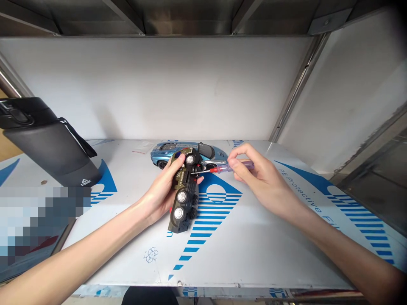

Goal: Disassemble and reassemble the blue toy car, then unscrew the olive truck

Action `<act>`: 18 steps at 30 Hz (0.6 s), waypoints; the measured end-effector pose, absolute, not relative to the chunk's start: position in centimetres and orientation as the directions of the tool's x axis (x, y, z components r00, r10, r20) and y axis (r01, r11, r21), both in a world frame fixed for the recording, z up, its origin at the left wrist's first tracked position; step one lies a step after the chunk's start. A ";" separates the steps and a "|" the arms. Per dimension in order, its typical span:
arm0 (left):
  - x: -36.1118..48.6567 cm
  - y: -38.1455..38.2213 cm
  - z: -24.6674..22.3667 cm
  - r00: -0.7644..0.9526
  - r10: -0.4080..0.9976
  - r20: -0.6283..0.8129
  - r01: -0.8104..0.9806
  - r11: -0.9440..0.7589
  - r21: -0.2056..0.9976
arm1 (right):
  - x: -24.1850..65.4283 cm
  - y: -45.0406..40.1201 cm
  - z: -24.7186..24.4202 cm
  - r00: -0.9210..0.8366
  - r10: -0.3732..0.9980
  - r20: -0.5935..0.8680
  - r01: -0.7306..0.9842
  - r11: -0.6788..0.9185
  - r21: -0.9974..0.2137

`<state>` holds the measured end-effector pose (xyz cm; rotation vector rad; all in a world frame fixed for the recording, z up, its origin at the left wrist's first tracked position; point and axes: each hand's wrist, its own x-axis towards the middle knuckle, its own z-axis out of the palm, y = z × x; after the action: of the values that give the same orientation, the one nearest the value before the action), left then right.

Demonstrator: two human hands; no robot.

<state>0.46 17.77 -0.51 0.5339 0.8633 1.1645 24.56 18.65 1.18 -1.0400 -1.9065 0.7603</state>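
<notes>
A dark green toy military truck (184,186) lies tipped in my left hand (163,186), its wheels and black underside turned to the right. My left thumb presses on the cab end, and the other fingers pass behind the truck, mostly hidden. Between the thumb and fingers of my right hand (254,169) is a screwdriver (227,167) with a clear purple handle and red collar. Its thin metal shaft points left, and the tip meets the truck's underside; the exact contact spot is too small to make out. Just behind the truck sits a blue toy sports car (159,154), partly covered.
A dark grey water bottle (54,144) with a strap stands at the left. White protective film with blue print covers the shelf surface (254,250). A metal shelf (190,17) hangs overhead, and a metal post (299,89) rises at the right rear.
</notes>
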 end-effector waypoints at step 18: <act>0.1 17.7 -0.5 0.124 0.933 -0.339 -0.550 0.349 0.759 | 24.8 18.4 1.2 -0.448 0.772 0.450 0.362 0.617 -0.698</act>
<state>0.11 17.69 -0.46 0.5192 0.9066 1.1534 24.77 18.41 1.19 -0.8902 -2.0563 0.6653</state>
